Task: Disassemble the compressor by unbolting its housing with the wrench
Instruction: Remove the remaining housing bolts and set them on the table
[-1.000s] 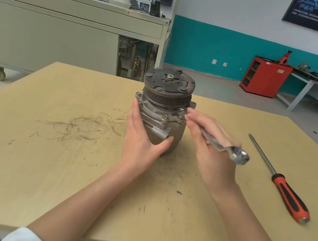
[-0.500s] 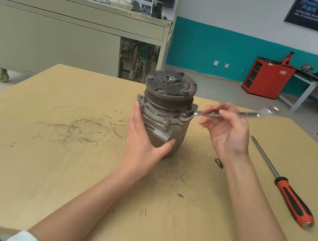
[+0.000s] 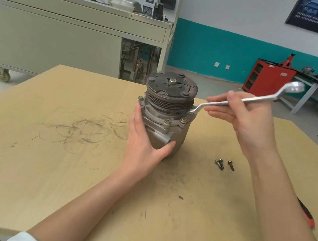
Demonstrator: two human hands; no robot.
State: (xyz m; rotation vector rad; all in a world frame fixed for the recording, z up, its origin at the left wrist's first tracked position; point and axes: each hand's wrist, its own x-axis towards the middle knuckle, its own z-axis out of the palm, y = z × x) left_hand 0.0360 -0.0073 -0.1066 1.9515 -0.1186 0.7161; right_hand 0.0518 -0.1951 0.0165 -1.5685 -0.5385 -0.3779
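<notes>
Head view: compressor (image 3: 165, 119) stands upright on the table (image 3: 19, 159).
Left hand (image 3: 146, 141): wraps the compressor's near-left side.
Right hand (image 3: 245, 118): pinches the wrench (image 3: 259, 99) (ring end at the compressor's right flange).
Bolts (image 3: 219, 164): two, right of the compressor.

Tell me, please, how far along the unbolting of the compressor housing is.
Done: two bolts lie loose on the table. In hand: the left hand holds the compressor while the right hand holds the wrench, its end on the flange, right side. Left: several flange bolts remain seated, housing unopened.
</notes>
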